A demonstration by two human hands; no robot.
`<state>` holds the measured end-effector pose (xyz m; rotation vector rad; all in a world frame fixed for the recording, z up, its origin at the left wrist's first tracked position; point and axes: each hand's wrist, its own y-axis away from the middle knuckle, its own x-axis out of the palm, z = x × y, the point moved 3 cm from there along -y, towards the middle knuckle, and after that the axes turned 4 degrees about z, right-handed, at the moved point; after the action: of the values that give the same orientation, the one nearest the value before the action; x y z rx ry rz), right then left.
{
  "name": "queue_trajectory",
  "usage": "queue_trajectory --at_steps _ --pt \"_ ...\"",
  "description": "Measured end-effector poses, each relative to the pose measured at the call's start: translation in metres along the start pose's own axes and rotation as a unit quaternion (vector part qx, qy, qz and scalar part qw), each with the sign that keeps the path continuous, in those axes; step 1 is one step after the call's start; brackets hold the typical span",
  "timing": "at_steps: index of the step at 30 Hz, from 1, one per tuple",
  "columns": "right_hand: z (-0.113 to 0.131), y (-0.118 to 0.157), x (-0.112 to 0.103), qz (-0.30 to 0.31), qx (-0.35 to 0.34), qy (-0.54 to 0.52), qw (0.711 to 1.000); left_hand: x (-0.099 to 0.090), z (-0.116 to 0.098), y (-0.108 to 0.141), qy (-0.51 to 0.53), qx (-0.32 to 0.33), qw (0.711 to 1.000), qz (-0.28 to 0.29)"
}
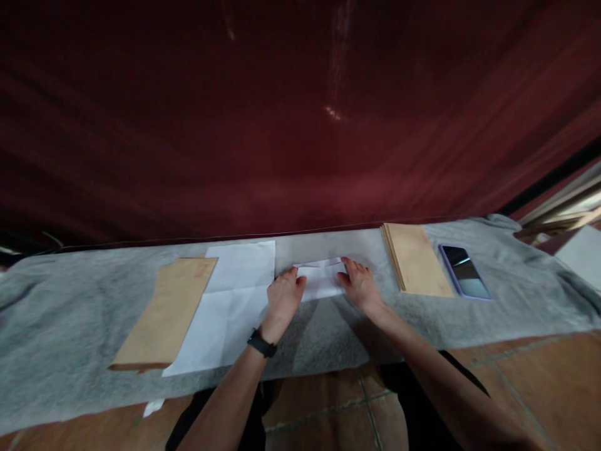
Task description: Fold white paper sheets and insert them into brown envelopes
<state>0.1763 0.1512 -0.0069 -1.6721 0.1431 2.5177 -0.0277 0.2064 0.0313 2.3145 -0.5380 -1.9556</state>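
In the head view, a folded sheet of white paper point(322, 280) lies on the grey cloth between my two hands. My left hand point(285, 293) grips its left end, thumb on top and fingers at the far edge. At the other end, my right hand point(357, 282) pinches the paper the same way. The far edge of the sheet is raised a little in a fold. Close to my left hand lies a larger white sheet point(235, 319) with crease lines across it. My left wrist wears a black watch point(261, 344).
Brown envelopes point(169, 307) overlap the large sheet on the left. A stack of brown envelopes point(420, 260) and a phone point(464, 272) in a purple case lie to the right. The grey cloth point(61, 319) ends at a dark red upright surface point(282, 156). A white scrap point(153, 407) is near the front edge.
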Motion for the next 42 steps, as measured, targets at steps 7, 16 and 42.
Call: queue_trajectory --at_steps 7,16,42 --pt "0.005 -0.009 0.001 -0.017 0.0 0.038 0.999 0.005 0.001 -0.009 0.032 -0.009 0.999 -0.014" --pt "0.008 -0.012 -0.001 -0.053 0.015 0.087 0.995 0.007 -0.002 -0.015 0.029 -0.022 0.999 -0.024" --pt "0.028 0.018 0.038 -0.092 -0.149 0.132 0.976 0.006 -0.004 -0.01 -0.009 0.008 0.995 -0.103"
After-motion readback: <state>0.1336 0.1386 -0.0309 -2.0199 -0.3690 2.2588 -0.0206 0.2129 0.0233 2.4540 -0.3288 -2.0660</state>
